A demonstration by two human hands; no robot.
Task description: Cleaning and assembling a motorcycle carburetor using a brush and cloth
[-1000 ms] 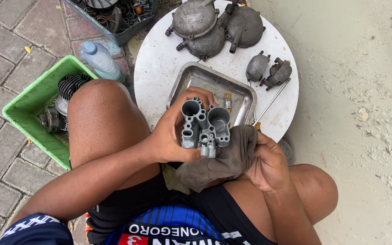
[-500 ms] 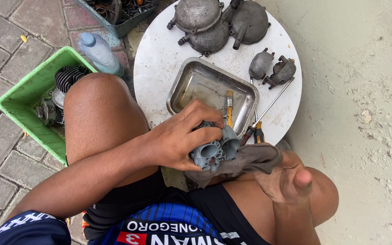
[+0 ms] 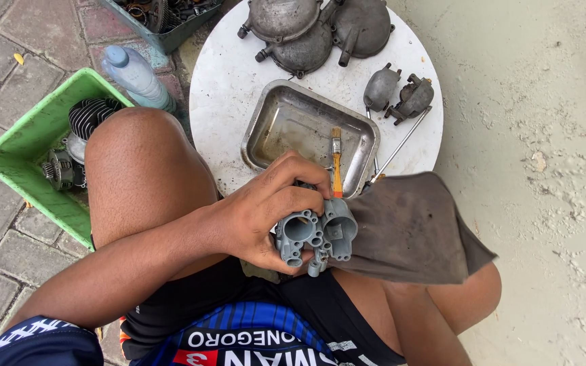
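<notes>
Gripping a grey cast carburetor body point(image 3: 317, 236) in the left hand point(image 3: 266, 210), fingers curled over the top and thumb underneath, so that hand is closed firmly around it. The part sits right over the lap, just in front of the round white bench point(image 3: 239, 88), with its two big bores facing up at the camera.

Right hand isn't visible at all, honestly. A dirty brown rag point(image 3: 408, 227) is draped over where it would be, touching the right side of the carb body and spreading across the right thigh, so I can't tell whether that hand is open or gripping anything under there.

On the bench there's a shallow metal tray point(image 3: 286, 129) with a bit of murky liquid in it, and a small brush with an orange handle point(image 3: 336, 166) leaning over the tray's near edge, just behind the fingers. A thin metal rod point(image 3: 401, 144) lies to the right of the tray. Two smaller grey carb pieces point(image 3: 398, 91) sit near the right rim, and three big domed metal covers point(image 3: 313, 27) are bunched at the far side.

Down on the paving to the left: a green plastic crate point(image 3: 28, 142) holding a finned engine cylinder point(image 3: 89, 115), and a clear plastic bottle point(image 3: 137, 76) lying next to it.
</notes>
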